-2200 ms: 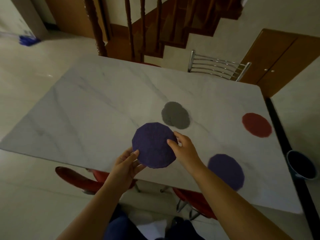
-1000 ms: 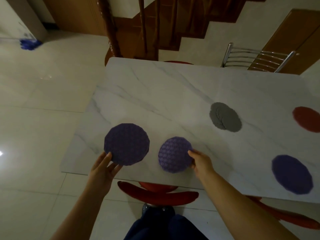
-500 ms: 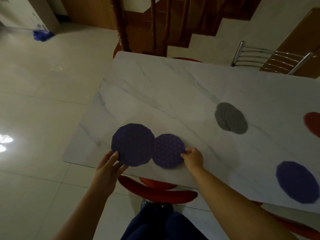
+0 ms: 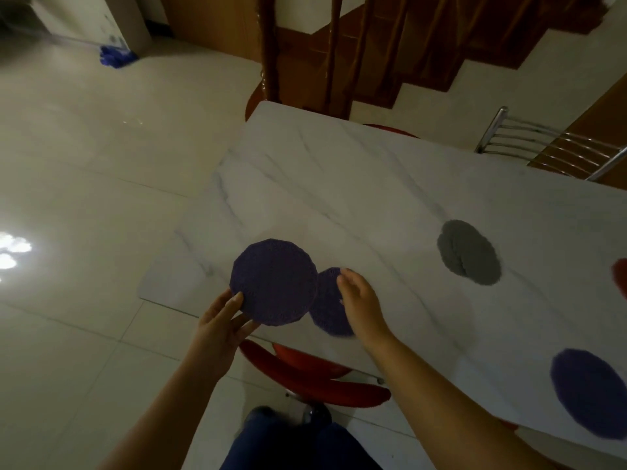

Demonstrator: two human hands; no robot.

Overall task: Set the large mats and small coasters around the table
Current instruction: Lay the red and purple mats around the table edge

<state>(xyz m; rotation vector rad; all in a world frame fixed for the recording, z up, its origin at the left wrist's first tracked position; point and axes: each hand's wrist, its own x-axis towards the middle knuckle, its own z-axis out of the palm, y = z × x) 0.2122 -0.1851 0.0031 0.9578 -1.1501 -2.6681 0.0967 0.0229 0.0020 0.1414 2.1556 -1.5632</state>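
The left hand (image 4: 224, 320) pinches the mat (image 4: 273, 283) at its near-left rim, thumb on top and fingers beneath; the mat hangs tilted over the near left part of the table (image 4: 339, 184). The right hand (image 4: 359, 300) is slack, fingers uncurled over the coaster (image 4: 330, 310); whether they touch it cannot be told. The coaster lies flat by the near edge, its left side hidden behind the mat.

Both pieces are round with faintly faceted rims, dark purple, with a knitted or woven grain. The mat keeps its disc shape from 1 rim pinch, so it is probably light and fairly stiff, though soft enough to flex. A rim grip suits it; the flat coaster likely wants a fingertip slide or a nail under its edge. The marbled top looks smooth, so thin pieces may skate when nudged.

The grey mats (image 4: 470, 252) overlap far right; a 2nd purple mat (image 4: 590, 391) lies near right; a red mat (image 4: 621, 276) shows at the right border.
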